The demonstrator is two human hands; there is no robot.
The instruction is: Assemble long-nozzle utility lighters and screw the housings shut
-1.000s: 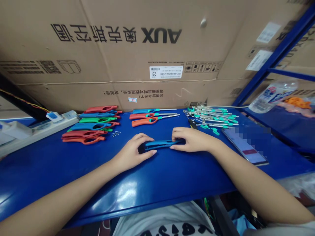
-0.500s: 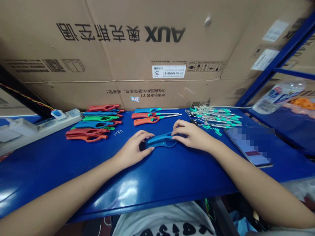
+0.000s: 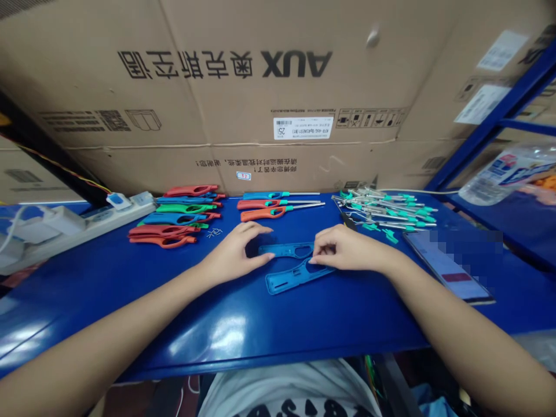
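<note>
Passage over table [image 3: 304, 330] nearside of blue shells [image 3: 280, 282]; carton [image 3: 208, 116] bars back, phone [image 3: 447, 267] right.

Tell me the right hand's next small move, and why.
Probably the right hand should reach for the silver-and-green rod pile: the near blue shell and far blue shell lie apart with no rod visible in either, while the orange handle behind them has one.
</note>
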